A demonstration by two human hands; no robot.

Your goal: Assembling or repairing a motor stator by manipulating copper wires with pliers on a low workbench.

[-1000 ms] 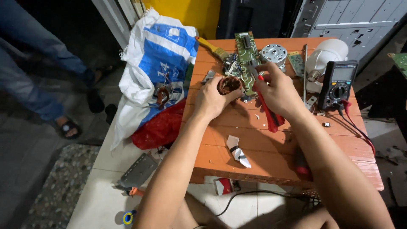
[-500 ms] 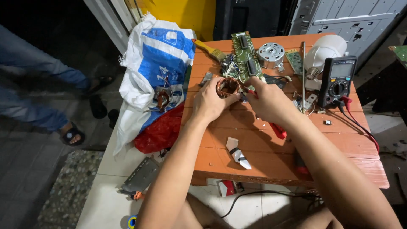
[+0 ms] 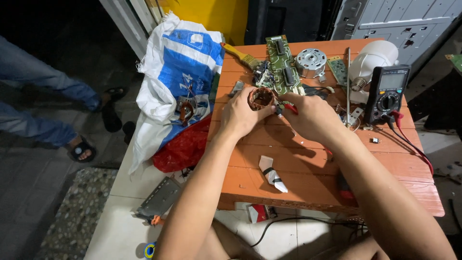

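Fingers of the left hand (image 3: 243,113) wrap the copper motor winding (image 3: 260,98), tilting its open end up so the coil faces the person. Right hand (image 3: 313,117) is closed around red-handled pliers (image 3: 287,109), whose tip meets the winding's rim, braced against the other hand. Both work low over the orange wooden table (image 3: 313,168). Behind them lie a green circuit board (image 3: 283,65), a round metal motor (image 3: 310,61), a paintbrush (image 3: 240,54) and a white bulb (image 3: 373,60); a black multimeter (image 3: 387,94) sits within reach on the right. A white-and-blue woven sack (image 3: 180,72) slumps beside the table's left edge.
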